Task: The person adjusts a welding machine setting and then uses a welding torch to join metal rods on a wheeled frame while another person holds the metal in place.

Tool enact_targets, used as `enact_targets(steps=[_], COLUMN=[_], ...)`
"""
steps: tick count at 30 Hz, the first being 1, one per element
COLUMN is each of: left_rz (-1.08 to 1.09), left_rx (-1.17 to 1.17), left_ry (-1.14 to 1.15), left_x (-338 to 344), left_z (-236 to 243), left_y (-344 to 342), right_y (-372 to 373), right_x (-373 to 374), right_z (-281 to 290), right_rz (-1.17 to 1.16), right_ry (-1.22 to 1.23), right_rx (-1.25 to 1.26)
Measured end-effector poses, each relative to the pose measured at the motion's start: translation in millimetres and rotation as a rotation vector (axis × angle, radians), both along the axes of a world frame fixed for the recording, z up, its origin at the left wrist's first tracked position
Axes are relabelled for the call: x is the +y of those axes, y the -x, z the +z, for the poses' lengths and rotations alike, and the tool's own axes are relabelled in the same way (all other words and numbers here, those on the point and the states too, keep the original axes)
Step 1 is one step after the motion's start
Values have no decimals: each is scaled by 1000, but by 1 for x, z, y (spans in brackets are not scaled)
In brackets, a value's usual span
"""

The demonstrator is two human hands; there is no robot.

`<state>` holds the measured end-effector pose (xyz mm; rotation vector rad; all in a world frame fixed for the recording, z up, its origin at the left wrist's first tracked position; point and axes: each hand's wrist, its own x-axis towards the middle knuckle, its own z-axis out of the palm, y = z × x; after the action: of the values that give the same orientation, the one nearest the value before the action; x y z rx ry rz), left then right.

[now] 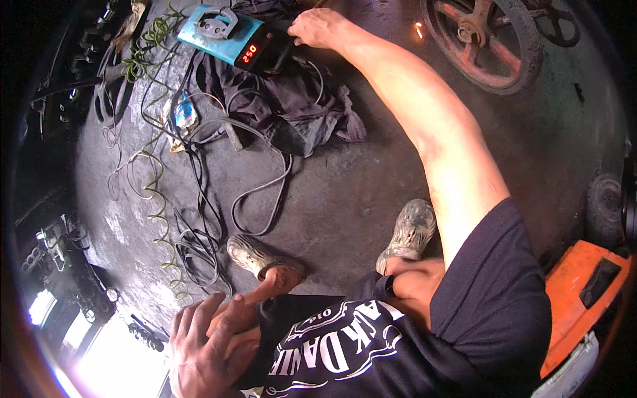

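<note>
My right arm reaches up to the blue welding machine (202,36) with its red-lit display and grey handle on top. My right hand (312,28) is curled at the machine's dark front end; whatever its fingertips grip is hidden. The machine sits on a crumpled dark cloth (292,113), with black cables (252,192) trailing down across the floor. My left hand (206,338) is at the bottom, near my left knee, fingers loosely apart and holding nothing.
A rusty red spoked wheel (501,53) is at the upper right. An orange metal body (564,318) lies at the lower right. A green coiled hose (156,196) and dark clutter (60,245) line the left. My clog-shod feet rest on the stained floor (338,192).
</note>
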<state>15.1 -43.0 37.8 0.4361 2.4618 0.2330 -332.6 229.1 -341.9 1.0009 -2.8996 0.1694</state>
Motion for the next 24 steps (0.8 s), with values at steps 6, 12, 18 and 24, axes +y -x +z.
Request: enact_targets(steps=[6, 12, 18, 24], left_rz=[12, 12, 13, 13], left_rx=[0, -14, -31, -25], left_ry=[19, 4, 9, 22], left_x=[4, 4, 6, 6], left_z=[5, 2, 4, 2], left_y=[0, 3, 5, 6], right_y=[1, -3, -4, 6], right_x=[-9, -5, -4, -2], right_z=[21, 31, 44, 33], right_rz=[-18, -6, 3, 73], right_ry=[-50, -81, -67, -116], right_rx=[-148, -176, -240, -130])
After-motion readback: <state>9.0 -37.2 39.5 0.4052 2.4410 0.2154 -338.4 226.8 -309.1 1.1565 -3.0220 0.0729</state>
